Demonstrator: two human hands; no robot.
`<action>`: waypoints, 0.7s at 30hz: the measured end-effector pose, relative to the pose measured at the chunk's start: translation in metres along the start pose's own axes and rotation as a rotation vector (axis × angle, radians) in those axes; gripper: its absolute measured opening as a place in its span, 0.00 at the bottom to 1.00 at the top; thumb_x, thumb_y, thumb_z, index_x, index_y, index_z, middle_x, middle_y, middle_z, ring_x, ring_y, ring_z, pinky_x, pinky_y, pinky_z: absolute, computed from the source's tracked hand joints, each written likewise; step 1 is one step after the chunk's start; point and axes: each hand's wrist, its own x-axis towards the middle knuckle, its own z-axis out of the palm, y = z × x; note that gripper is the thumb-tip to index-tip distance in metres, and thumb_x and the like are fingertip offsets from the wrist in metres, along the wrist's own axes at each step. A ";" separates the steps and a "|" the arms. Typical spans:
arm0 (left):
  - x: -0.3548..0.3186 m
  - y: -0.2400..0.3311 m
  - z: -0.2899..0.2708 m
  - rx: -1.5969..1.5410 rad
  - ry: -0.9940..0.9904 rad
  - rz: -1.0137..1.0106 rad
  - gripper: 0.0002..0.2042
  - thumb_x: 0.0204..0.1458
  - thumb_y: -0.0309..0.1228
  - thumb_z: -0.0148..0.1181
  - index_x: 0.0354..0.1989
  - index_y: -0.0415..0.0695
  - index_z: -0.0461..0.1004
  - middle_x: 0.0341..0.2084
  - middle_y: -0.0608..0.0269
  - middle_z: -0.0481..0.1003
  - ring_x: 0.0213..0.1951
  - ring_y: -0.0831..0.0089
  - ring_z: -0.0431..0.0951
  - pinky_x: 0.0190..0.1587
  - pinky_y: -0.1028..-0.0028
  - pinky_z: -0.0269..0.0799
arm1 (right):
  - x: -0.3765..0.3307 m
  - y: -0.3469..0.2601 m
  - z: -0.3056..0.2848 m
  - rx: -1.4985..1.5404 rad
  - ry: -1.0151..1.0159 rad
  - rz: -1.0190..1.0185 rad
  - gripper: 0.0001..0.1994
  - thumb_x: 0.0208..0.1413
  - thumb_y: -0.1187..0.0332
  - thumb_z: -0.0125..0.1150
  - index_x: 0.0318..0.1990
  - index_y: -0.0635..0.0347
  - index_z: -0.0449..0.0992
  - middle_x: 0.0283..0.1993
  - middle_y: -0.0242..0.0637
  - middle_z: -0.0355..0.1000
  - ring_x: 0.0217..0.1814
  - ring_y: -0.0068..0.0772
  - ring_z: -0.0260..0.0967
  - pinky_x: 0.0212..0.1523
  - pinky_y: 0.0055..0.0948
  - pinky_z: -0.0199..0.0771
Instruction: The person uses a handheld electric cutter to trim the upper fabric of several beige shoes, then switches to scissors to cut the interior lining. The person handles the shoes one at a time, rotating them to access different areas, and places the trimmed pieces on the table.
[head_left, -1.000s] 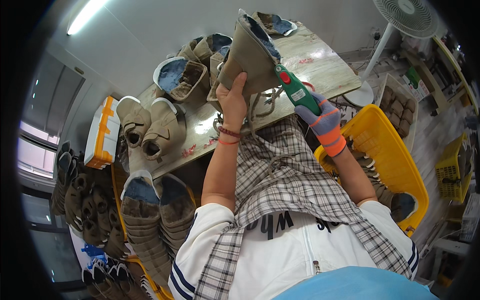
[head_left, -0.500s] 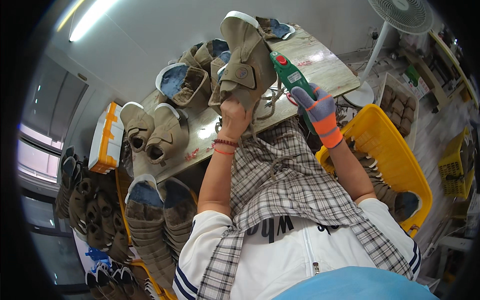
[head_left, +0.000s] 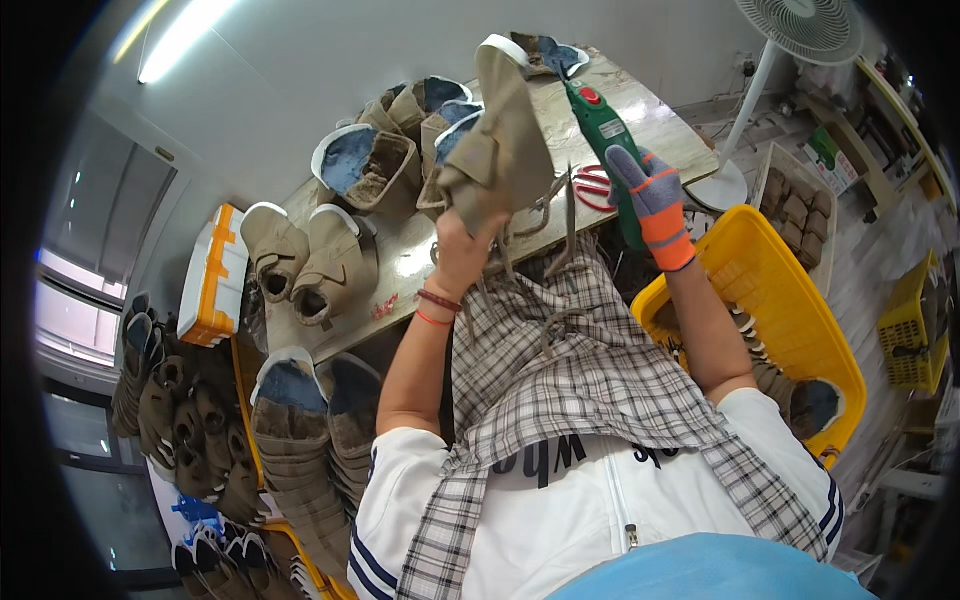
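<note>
My bare left hand [head_left: 464, 252] is closed on the lower end of a khaki-brown shoe upper [head_left: 510, 145], holding it upright above the table [head_left: 410, 255]. The upper has a strap and a white edge at its top. Loose cords [head_left: 540, 215] hang beside it. In a grey and orange glove, my right hand [head_left: 652, 205] grips a green hand-held power tool [head_left: 602, 125] with a red button. The tool's thin dark tip points up and away, to the right of the upper and apart from it. Red-handled scissors [head_left: 593, 187] lie on the table near the tool.
Fleece-lined shoe uppers [head_left: 385, 165] stand at the table's back, two more [head_left: 330, 265] at its left. Stacked uppers [head_left: 290, 425] rise at lower left. A yellow basket [head_left: 815, 330] holds more at right. A white taped box [head_left: 212, 280] and a standing fan [head_left: 745, 110] flank the table.
My right hand has moved the tool rightward and slightly toward me, away from the upper. The upper has turned and come lower in my left hand. The scissors show more now.
</note>
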 end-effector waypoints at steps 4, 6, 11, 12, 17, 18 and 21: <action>0.037 0.003 -0.034 -1.016 0.217 -0.398 0.15 0.54 0.24 0.52 0.50 0.36 0.69 0.47 0.50 0.73 0.46 0.57 0.75 0.48 0.62 0.71 | 0.002 0.024 -0.030 -0.328 0.038 -0.198 0.22 0.47 0.53 0.70 0.39 0.63 0.77 0.20 0.29 0.70 0.21 0.16 0.64 0.23 0.20 0.64; 0.063 -0.009 -0.057 -1.503 0.205 -0.492 0.15 0.57 0.26 0.47 0.52 0.33 0.66 0.48 0.48 0.72 0.48 0.57 0.74 0.52 0.59 0.70 | -0.003 0.031 -0.040 -0.576 0.077 -0.414 0.24 0.44 0.52 0.71 0.41 0.62 0.77 0.22 0.34 0.73 0.21 0.23 0.68 0.25 0.23 0.68; 0.083 -0.035 -0.087 -1.576 0.252 -0.631 0.14 0.58 0.27 0.44 0.50 0.31 0.65 0.48 0.43 0.71 0.50 0.54 0.73 0.55 0.56 0.69 | -0.011 0.032 -0.054 -0.889 0.040 -0.718 0.27 0.38 0.51 0.73 0.43 0.58 0.77 0.26 0.42 0.76 0.23 0.39 0.73 0.27 0.28 0.72; 0.084 -0.042 -0.088 -1.610 0.250 -0.664 0.15 0.59 0.27 0.44 0.51 0.30 0.64 0.50 0.42 0.69 0.52 0.53 0.72 0.56 0.55 0.68 | -0.012 0.031 -0.053 -0.884 0.031 -0.741 0.27 0.37 0.51 0.74 0.43 0.58 0.77 0.26 0.42 0.75 0.23 0.40 0.72 0.27 0.29 0.72; 0.082 -0.078 -0.089 -1.885 0.081 -0.704 0.18 0.59 0.28 0.42 0.54 0.28 0.60 0.53 0.39 0.66 0.55 0.48 0.68 0.59 0.52 0.65 | -0.018 0.015 -0.042 -0.913 0.010 -0.804 0.27 0.35 0.50 0.74 0.43 0.55 0.78 0.26 0.39 0.75 0.23 0.40 0.72 0.26 0.32 0.72; 0.082 -0.083 -0.088 -1.884 0.099 -0.716 0.18 0.59 0.28 0.42 0.54 0.27 0.59 0.53 0.39 0.66 0.55 0.48 0.67 0.59 0.52 0.65 | -0.018 0.014 -0.042 -0.941 0.020 -0.833 0.27 0.35 0.50 0.74 0.43 0.55 0.78 0.26 0.39 0.75 0.24 0.40 0.72 0.27 0.31 0.72; 0.084 -0.090 -0.085 -1.889 0.115 -0.762 0.18 0.59 0.28 0.41 0.54 0.27 0.59 0.53 0.39 0.65 0.56 0.47 0.67 0.59 0.51 0.64 | -0.016 0.012 -0.043 -1.002 0.029 -0.886 0.26 0.35 0.50 0.74 0.43 0.54 0.78 0.27 0.39 0.76 0.25 0.40 0.72 0.27 0.31 0.72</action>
